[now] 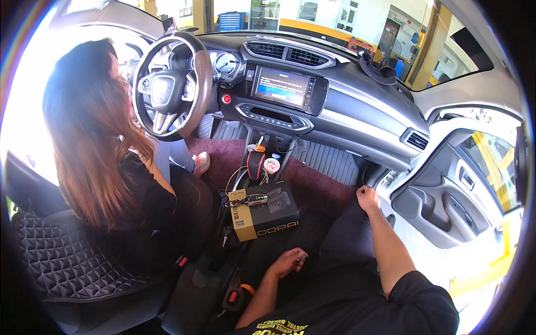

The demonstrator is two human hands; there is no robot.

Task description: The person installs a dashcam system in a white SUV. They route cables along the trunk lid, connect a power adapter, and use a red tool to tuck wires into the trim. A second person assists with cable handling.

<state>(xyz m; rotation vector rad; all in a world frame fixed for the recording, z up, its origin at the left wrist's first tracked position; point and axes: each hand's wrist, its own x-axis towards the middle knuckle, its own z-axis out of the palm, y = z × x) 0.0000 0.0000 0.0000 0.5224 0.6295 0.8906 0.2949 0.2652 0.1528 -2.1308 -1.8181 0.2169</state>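
Black-and-gold carton (273,215): lettered on faces. Left hand (287,262): nearer wearer than carton, gripping small object (302,258), kind unclear. Right hand (368,199): right of carton, clenched. Touchscreen (283,87): beyond carton, text displayed.

The centre console (194,282) carries a box (274,215) — and, farther forward, a pinkish disc (272,166).
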